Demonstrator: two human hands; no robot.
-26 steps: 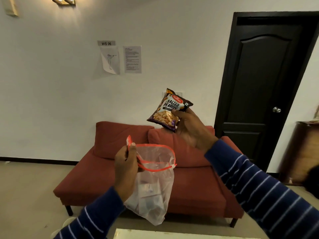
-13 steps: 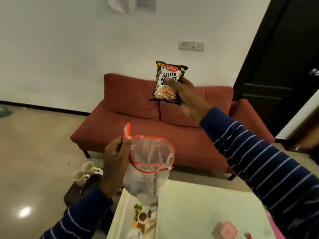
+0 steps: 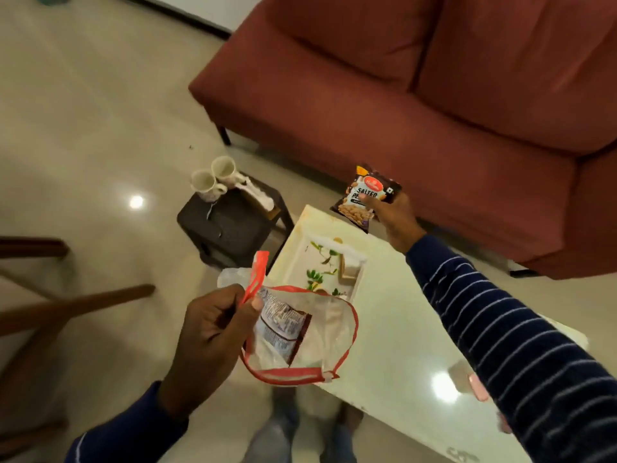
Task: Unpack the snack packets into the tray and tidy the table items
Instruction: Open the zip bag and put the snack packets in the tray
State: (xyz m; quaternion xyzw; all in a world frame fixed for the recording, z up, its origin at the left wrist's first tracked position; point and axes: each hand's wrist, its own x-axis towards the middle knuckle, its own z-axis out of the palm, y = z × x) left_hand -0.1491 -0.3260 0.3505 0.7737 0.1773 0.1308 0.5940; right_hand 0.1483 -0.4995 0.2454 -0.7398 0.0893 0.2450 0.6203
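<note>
Right of centre, our right hand (image 3: 395,218) pinches the peanut packet (image 3: 365,198) by its lower edge, fingers closed, above the surface (image 3: 394,329) near the tray (image 3: 297,262). Light, crinkly, slippery. Left hand (image 3: 213,332) grips the zip bag (image 3: 300,335) rim.

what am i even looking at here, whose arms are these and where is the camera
There is no machine here: the camera sits on a person's head and looks down, so the striped sleeves are that person's own arms. The left hand pinches the red-edged rim of a clear zip bag, which is open and has a dark packet inside. The right hand holds a salted peanuts packet above the far end of the white table. A flower-patterned tray lies on that table. Two white mugs stand on a small dark stool on the floor, beside a red sofa.
</note>
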